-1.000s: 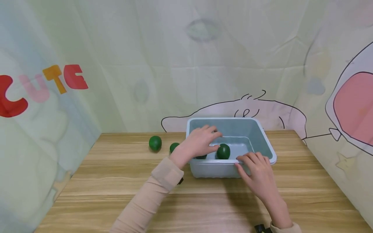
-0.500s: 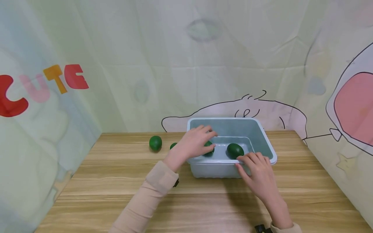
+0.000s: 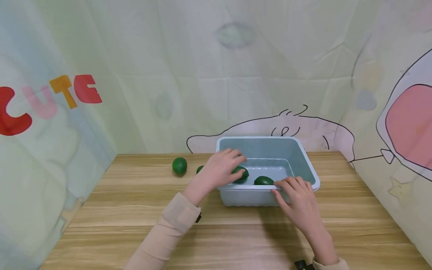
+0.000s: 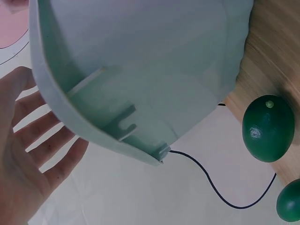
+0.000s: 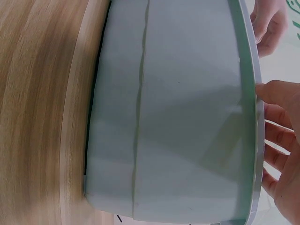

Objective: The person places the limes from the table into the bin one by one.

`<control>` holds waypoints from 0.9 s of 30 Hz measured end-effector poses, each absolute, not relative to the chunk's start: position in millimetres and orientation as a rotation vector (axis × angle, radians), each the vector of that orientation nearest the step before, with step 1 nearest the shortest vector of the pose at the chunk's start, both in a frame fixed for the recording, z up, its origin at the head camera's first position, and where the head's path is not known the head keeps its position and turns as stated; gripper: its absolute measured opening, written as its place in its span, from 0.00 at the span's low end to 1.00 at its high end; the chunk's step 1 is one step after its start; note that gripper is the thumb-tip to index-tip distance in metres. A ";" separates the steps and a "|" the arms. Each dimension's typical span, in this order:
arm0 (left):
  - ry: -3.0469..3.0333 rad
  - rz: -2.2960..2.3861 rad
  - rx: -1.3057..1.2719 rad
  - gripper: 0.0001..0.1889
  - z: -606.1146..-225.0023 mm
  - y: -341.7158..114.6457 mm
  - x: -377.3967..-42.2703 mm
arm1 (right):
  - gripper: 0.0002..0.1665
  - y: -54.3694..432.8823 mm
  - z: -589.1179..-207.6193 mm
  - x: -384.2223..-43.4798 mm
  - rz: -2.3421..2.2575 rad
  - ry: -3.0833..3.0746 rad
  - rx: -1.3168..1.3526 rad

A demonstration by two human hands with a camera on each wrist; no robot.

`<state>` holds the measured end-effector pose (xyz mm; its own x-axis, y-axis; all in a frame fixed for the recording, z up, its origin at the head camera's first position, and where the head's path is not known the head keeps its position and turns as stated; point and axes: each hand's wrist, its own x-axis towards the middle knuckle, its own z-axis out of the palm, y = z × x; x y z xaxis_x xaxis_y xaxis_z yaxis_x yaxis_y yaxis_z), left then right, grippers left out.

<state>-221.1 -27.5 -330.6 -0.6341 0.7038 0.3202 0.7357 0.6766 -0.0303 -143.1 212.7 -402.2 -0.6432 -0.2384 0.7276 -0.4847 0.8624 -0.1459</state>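
A pale blue-grey plastic bin (image 3: 248, 197) stands on the table. Inside lie two smooth dark green oval fruits, one fruit (image 3: 264, 180) behind the front wall and another fruit (image 3: 242, 174) beside my left fingers. My left hand (image 3: 219, 168) reaches over the bin's left side, its fingers loosely extended and pinching nothing; whether it touches the inner fruit, I cannot tell. My right hand (image 3: 298, 198) holds the front rim near the right corner, thumb outside and fingers over the edge. In the left wrist view, the bin's wall hides the fruits inside.
Left of the bin, a green fruit (image 3: 179, 166) sits on the wooden table (image 3: 135, 210). A second fruit (image 3: 200, 169) is partly hidden behind my left wrist. A printed cloth backdrop (image 3: 175, 75) rises behind the table's far edge.
My left hand has drawn back to the left. The fruit near the bin's middle rolled right, then came back toward the front wall. My right hand has stayed on the rim.
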 end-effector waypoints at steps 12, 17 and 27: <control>-2.327 -0.111 -1.137 0.10 -347.6 -43.3 -217.0 | 0.11 211.7 -401.4 -142.4 0.430 -2.274 0.519; -2.343 -0.129 -1.121 0.10 -350.6 -49.9 -213.1 | 0.11 212.2 -403.0 -142.4 0.437 -2.270 0.518; -2.270 -0.198 -1.066 0.10 -359.1 -70.4 -206.9 | 0.12 211.8 -403.0 -142.5 0.444 -2.245 0.538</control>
<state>-206.9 -70.4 -359.1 -0.4852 0.6463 0.5891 0.7385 0.6635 -0.1197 -142.5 211.8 -403.0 -0.6141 -0.2381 0.7524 -0.5068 0.8498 -0.1447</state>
